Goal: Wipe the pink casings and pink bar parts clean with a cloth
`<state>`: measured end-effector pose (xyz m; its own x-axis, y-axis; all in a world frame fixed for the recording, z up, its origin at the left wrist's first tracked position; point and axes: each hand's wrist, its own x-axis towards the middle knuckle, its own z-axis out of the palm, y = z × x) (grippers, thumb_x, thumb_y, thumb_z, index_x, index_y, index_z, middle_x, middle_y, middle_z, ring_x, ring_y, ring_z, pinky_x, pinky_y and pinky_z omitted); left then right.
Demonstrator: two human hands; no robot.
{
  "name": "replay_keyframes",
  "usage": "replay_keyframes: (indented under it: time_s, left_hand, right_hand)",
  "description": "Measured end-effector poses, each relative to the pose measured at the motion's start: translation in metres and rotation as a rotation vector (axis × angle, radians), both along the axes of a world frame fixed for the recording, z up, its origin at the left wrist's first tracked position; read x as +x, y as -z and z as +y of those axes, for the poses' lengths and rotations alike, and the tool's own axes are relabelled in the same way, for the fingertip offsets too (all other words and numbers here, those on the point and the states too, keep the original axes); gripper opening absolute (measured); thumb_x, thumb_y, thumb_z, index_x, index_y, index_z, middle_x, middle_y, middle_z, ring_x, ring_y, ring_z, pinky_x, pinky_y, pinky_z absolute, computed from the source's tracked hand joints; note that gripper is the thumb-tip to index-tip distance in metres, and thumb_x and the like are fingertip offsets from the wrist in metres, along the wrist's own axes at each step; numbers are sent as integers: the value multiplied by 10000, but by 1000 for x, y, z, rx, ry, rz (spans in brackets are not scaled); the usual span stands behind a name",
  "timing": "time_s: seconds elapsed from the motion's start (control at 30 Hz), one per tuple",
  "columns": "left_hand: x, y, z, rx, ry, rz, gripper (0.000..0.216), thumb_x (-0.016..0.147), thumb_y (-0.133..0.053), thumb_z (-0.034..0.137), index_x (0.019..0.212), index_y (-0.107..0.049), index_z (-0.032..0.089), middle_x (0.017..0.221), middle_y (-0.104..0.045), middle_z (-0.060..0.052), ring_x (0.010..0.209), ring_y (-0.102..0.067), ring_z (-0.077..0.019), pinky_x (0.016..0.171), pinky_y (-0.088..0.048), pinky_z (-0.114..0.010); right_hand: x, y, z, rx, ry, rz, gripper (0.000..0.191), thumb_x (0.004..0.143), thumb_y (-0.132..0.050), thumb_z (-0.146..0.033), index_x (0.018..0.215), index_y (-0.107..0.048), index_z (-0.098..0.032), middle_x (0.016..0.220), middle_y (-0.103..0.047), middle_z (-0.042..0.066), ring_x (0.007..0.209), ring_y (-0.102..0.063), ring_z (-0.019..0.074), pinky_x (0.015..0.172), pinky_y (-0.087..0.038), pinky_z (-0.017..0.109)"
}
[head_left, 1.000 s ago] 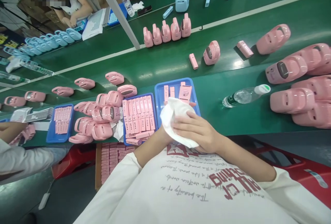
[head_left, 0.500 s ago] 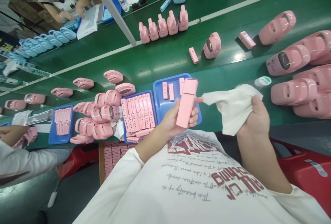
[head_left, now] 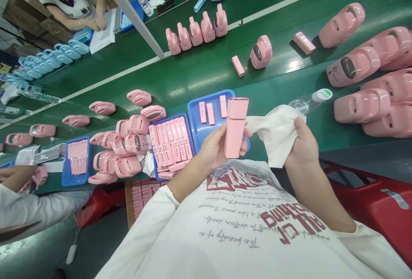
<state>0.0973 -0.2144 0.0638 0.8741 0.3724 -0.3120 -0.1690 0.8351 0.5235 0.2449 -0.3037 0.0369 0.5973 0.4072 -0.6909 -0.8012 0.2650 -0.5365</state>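
Counter (head_left: 254,98): green surface, its near edge running in front of the person's white shirt (head_left: 238,227).
Right-hand handled units (head_left: 360,105): pink, glossy, grouped toward the near edge at the person's right.
Left-hand handled units (head_left: 138,124): pink, bunched toward the near edge, just left of the full tray (head_left: 189,126).
Full tray: blue, at the near edge, packed with rows of pink sticks (head_left: 175,150).
Sparse tray (head_left: 202,132): blue, just right of the full tray, its near side partly hidden by the left hand (head_left: 215,148).
Bottle (head_left: 302,104): clear, white-and-green cap, right of the sparse tray, partly hidden by the white cloth (head_left: 278,131).
White cloth: loosely draped, its narrow end reaching the left fingertips; contact there could not be told.
Left hand: fingers clamped around the pink device (head_left: 235,133).
Right hand (head_left: 302,144): fingers closed on the white cloth, well apart from the left hand.
Pink device: long, smooth-sided, seamed across its upper part; seen before the sparse tray's right side, by the counter's near edge.
Loose sticks (head_left: 210,113): pink, small, three visible, toward the sparse tray's far edge.
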Motion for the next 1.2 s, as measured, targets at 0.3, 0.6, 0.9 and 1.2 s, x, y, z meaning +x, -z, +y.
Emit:
replay_keyframes:
  time_s: [0.3, 0.6, 0.9, 1.2]
  left_hand:
    - [5, 14, 14, 630, 149, 340, 454, 709, -682, 539, 933, -508, 185, 802, -551, 0, 562, -511, -82, 486, -417, -215]
    - [121, 98, 1, 1931, 907, 910, 250, 900, -457, 124, 1049, -652, 76, 1035, -650, -180, 991, -648, -238, 770, -506, -303]
    - [171, 145, -40, 1902, 1116, 972, 299, 788, -532, -18, 1049, -678, -5, 1045, -662, -290, 1021, -644, -356, 709, -537, -402]
    - [178, 145, -58, 1771, 1195, 1012, 404, 782, -530, -3, 1177, -590, -64, 1218, -550, -357, 1133, -558, -439, 714, -528, -480]
  right_hand:
    - [10, 17, -18, -20, -19, 6, 327, 919, -379, -304, 959, -654, -131, 980, -703, 99, 808, -691, 198, 693, -595, 336]
    - [30, 34, -66, -223, 284, 8, 279, 922, -390, -234, 866, -652, -156, 826, -709, 25, 730, -675, 139, 799, -588, 356]
    - [36, 48, -88, -331, 389, 23, 325, 937, -375, -257, 833, -667, -159, 895, -708, 24, 768, -662, 107, 811, -576, 277]
    - [54, 51, -97, -357, 409, -63, 312, 920, -372, -278, 889, -663, -171, 994, -687, 40, 949, -649, 165, 901, -545, 390]
